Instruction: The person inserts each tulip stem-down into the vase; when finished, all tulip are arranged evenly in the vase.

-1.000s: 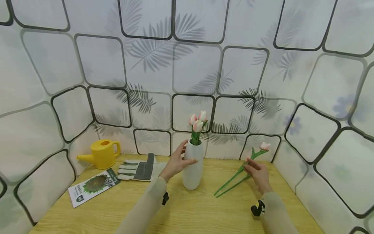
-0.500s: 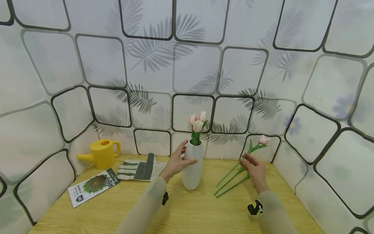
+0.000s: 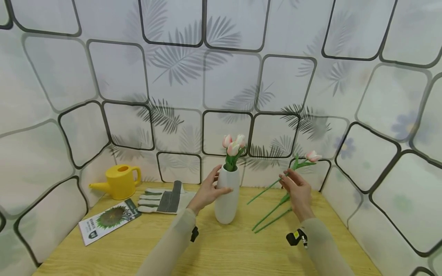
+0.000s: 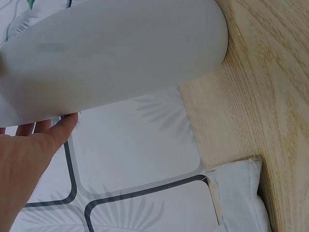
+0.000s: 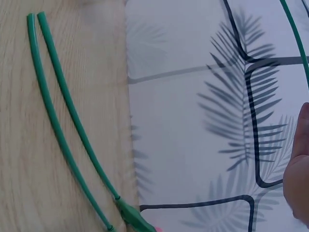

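Note:
A white vase (image 3: 227,199) stands upright on the table, bearing three pink-and-white tulips (image 3: 233,148). My left hand (image 3: 207,193) holds the vase's left side, thumb across its front; the left wrist view shows the vase wall (image 4: 130,53) up close beside the fingers (image 4: 63,128). My right hand (image 3: 297,191) pinches a single tulip (image 3: 312,156) by its stem, lifted off the table and slanting down to the left. Below that hand, two more green stems (image 3: 271,214) lie on the wood; the hand hides their heads in the head view.
A yellow watering can (image 3: 121,182) stands at the back left. In front of it lies a seed packet (image 3: 109,221), and grey-and-white work gloves (image 3: 167,199) lie between packet and vase. Patterned walls (image 3: 179,130) enclose the wooden table (image 3: 238,253) at the back and sides.
My right hand has picked one tulip up from beside the other two, raising it and moving slightly left. My left hand has stayed on the vase.

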Demonstrator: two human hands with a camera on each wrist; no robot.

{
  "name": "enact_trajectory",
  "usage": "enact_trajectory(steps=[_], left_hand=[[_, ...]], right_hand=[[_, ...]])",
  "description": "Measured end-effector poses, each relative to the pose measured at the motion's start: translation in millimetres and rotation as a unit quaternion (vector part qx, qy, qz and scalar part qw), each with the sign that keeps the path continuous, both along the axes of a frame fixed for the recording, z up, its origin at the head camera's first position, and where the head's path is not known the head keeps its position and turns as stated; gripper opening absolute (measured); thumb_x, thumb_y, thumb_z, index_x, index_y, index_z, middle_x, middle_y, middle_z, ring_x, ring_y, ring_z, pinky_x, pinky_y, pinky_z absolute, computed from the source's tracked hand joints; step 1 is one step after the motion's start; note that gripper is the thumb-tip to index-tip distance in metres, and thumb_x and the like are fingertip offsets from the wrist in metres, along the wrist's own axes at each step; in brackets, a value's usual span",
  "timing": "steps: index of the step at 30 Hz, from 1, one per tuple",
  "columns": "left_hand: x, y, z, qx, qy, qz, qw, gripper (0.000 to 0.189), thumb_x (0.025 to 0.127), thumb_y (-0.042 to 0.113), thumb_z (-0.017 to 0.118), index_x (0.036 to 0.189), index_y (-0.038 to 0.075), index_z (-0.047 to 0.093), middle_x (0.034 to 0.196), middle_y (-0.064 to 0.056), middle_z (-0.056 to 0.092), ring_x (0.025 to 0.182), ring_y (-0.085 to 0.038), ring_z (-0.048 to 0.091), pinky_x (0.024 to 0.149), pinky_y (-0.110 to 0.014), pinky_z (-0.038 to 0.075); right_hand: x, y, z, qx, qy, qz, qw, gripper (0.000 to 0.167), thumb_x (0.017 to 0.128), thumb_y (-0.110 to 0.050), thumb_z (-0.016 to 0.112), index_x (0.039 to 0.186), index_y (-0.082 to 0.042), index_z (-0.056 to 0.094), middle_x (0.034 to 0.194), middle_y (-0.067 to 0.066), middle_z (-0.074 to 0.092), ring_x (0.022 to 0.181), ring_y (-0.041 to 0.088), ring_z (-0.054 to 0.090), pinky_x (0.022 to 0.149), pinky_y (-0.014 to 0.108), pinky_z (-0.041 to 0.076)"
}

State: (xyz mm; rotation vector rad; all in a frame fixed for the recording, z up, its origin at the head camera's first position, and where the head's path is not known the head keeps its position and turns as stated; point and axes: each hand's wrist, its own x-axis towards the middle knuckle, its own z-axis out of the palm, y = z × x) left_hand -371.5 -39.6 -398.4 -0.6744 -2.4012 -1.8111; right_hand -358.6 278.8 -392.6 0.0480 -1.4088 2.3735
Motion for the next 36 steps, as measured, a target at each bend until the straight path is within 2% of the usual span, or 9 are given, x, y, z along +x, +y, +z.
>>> enact_trajectory(steps=[7, 14, 18, 23, 32, 36], left_hand=[[1.1, 0.2, 0.8, 0.000, -0.001, 0.000, 1.0000, 0.092, 0.084, 0.029, 0.080, 0.156, 0.028, 0.023, 0.149, -0.012, 0.039, 0.135, -0.033, 0.044, 0.104, -0.055, 0.044], [2.2, 0.2, 1.2, 0.000, 0.000, -0.001, 1.0000, 0.092, 0.084, 0.028, 0.080, 0.156, 0.027, 0.023, 0.149, -0.013, 0.039, 0.135, -0.033, 0.044, 0.104, -0.054, 0.045], [1.9, 0.8, 1.3, -0.001, -0.001, -0.002, 1.0000, 0.093, 0.084, 0.029, 0.080, 0.156, 0.027, 0.022, 0.149, -0.013, 0.040, 0.134, -0.033, 0.045, 0.103, -0.054, 0.045], [1.8, 0.8, 0.9, -0.001, -0.001, -0.002, 1.0000, 0.093, 0.084, 0.030, 0.080, 0.156, 0.028, 0.022, 0.148, -0.013, 0.040, 0.133, -0.032, 0.045, 0.103, -0.054, 0.046], [0.8, -0.4, -0.9, 0.000, 0.000, -0.005, 1.0000, 0.094, 0.083, 0.032, 0.080, 0.156, 0.029, 0.022, 0.149, -0.013, 0.039, 0.135, -0.034, 0.044, 0.104, -0.055, 0.044], [0.2, -0.5, -0.6, 0.000, -0.002, -0.005, 1.0000, 0.094, 0.082, 0.034, 0.081, 0.155, 0.031, 0.023, 0.150, -0.013, 0.039, 0.136, -0.034, 0.043, 0.105, -0.056, 0.043]], right_hand=[[-2.0, -15.0, 19.0, -0.010, 0.022, -0.020, 0.9995, 0.037, 0.087, 0.003, 0.069, 0.123, -0.005, 0.066, 0.108, 0.004, 0.068, 0.090, 0.015, 0.073, 0.086, 0.030, 0.057], [-3.7, -23.7, 37.2, 0.006, 0.050, -0.027, 0.9984, 0.037, 0.087, 0.003, 0.070, 0.123, -0.002, 0.066, 0.107, 0.004, 0.067, 0.094, 0.018, 0.072, 0.086, 0.031, 0.057], [-5.2, -26.4, 47.8, -0.014, 0.066, -0.031, 0.9972, 0.035, 0.086, 0.007, 0.069, 0.120, -0.002, 0.067, 0.106, 0.005, 0.068, 0.092, 0.016, 0.072, 0.085, 0.030, 0.057], [-6.5, -33.1, 61.1, -0.033, 0.083, -0.056, 0.9944, 0.033, 0.084, 0.008, 0.071, 0.116, -0.002, 0.069, 0.107, 0.009, 0.066, 0.089, 0.017, 0.073, 0.082, 0.029, 0.058], [-12.8, -46.9, 79.5, 0.013, 0.104, -0.112, 0.9882, 0.037, 0.086, 0.003, 0.071, 0.122, -0.003, 0.067, 0.107, 0.005, 0.064, 0.090, 0.014, 0.070, 0.082, 0.027, 0.058], [-16.1, -49.4, 85.0, 0.029, 0.133, -0.114, 0.9841, 0.036, 0.086, 0.001, 0.072, 0.121, -0.003, 0.067, 0.109, 0.007, 0.064, 0.089, 0.015, 0.071, 0.082, 0.028, 0.058]])
